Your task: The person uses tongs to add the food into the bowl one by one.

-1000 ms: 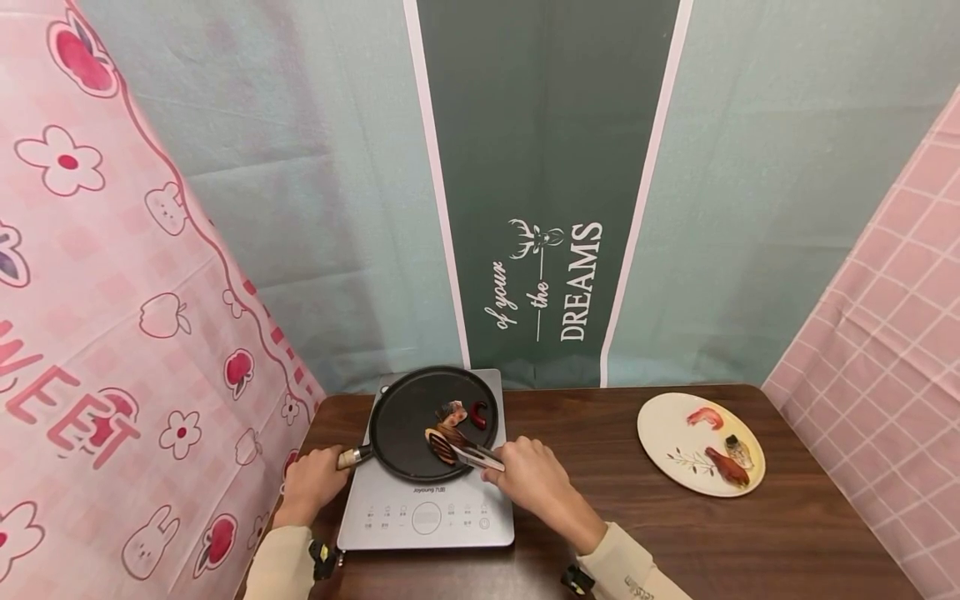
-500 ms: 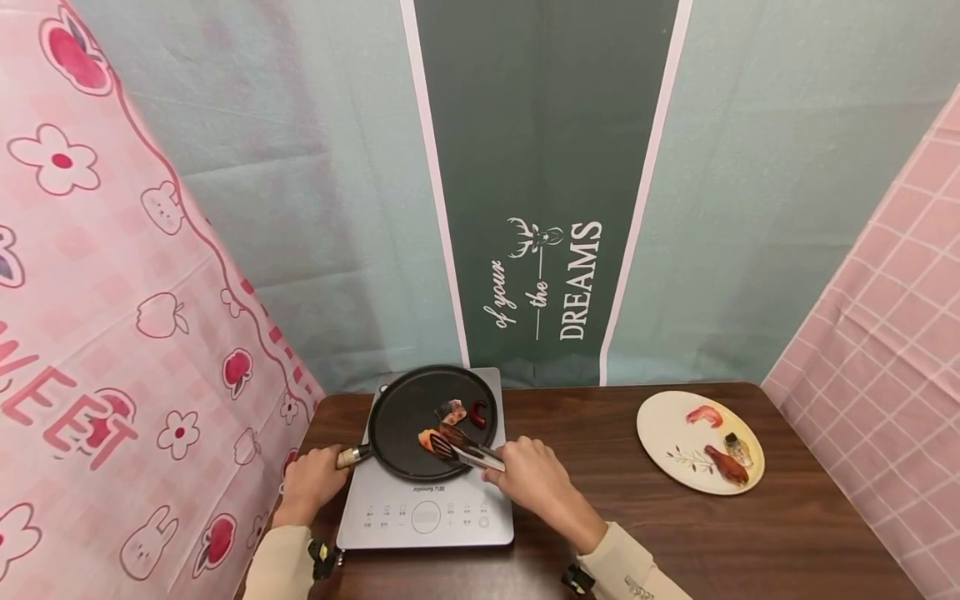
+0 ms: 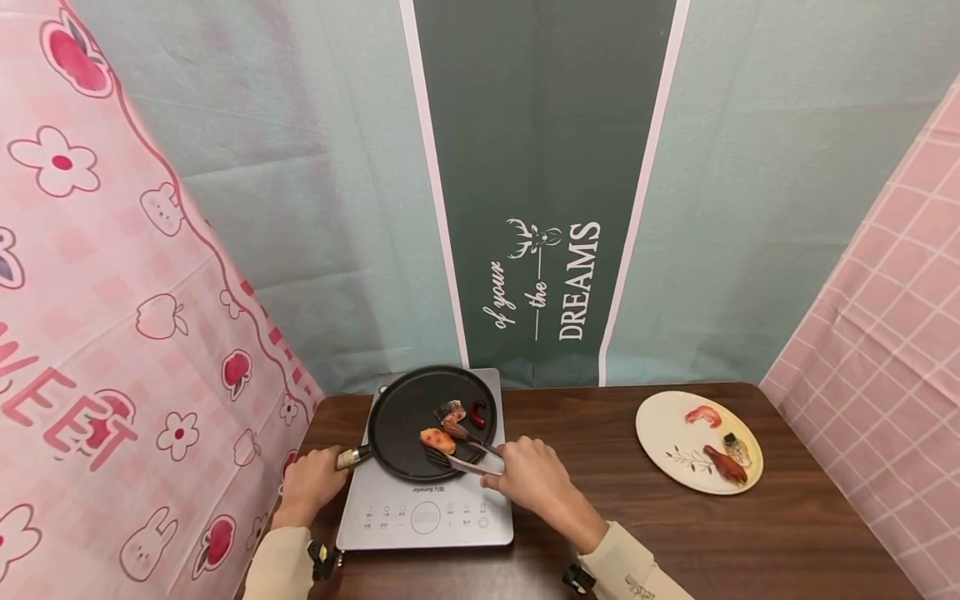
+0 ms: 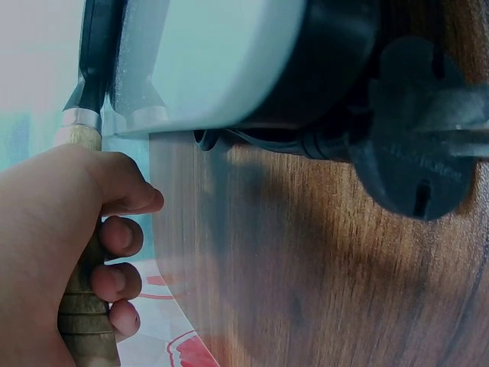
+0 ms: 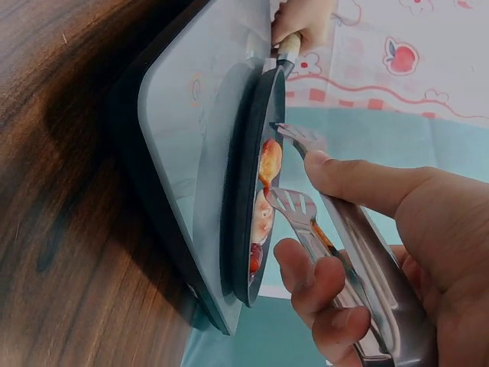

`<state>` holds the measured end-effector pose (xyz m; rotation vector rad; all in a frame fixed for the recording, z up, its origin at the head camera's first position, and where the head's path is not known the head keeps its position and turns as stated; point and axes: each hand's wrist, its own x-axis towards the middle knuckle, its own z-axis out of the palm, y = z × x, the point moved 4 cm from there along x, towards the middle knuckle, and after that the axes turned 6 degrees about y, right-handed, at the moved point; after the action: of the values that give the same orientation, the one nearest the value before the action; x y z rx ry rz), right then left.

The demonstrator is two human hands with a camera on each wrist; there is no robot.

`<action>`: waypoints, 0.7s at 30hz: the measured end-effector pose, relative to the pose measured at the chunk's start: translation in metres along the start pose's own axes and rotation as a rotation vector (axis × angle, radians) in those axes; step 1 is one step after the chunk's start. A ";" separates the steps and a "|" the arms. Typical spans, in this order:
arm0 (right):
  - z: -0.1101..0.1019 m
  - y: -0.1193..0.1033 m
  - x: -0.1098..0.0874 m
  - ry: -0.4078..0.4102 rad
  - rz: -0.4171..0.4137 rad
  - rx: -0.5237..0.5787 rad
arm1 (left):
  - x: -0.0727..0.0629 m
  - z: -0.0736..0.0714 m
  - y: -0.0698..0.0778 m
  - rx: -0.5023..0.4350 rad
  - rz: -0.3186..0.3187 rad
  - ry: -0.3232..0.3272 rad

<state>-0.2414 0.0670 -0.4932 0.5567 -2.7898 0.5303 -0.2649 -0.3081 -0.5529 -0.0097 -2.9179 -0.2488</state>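
My left hand [image 3: 315, 482] grips the wooden handle [image 4: 92, 329] of a round black frying pan [image 3: 401, 421], fingers curled round it in the left wrist view. In my right hand [image 3: 536, 475] are metal tongs [image 5: 374, 267], held between thumb and fingers. Their slotted tips are spread apart over the pan, one on each side of an orange, browned piece of food [image 3: 437, 440]. Beyond it in the pan lie a dark-edged pinkish piece [image 3: 452, 411] and a curved dark red chili [image 3: 477, 414].
The pan stands on a silver induction cooker [image 3: 425, 533] with its control panel toward me. At right on the wooden table [image 3: 585, 517], an oval plate [image 3: 663, 429] holds a shrimp [image 3: 703, 415], a drumstick [image 3: 725, 465] and a grey-and-yellow piece [image 3: 737, 448]. Printed curtains [image 3: 360, 208] surround the table.
The tongs' tips, earlier together at the orange piece, have spread apart. More of its orange face shows now, lying in the pan. Both hands stay nearly in place.
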 end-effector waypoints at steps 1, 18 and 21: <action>0.000 0.000 0.000 0.001 0.001 -0.001 | 0.000 0.000 0.000 0.001 0.001 0.002; -0.001 0.004 0.000 0.028 0.025 -0.021 | 0.000 0.000 0.000 0.006 0.003 -0.005; -0.002 0.005 0.000 0.031 0.032 -0.025 | 0.000 0.000 0.001 0.006 0.002 -0.008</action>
<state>-0.2430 0.0722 -0.4931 0.4950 -2.7759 0.5063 -0.2652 -0.3075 -0.5529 -0.0125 -2.9259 -0.2403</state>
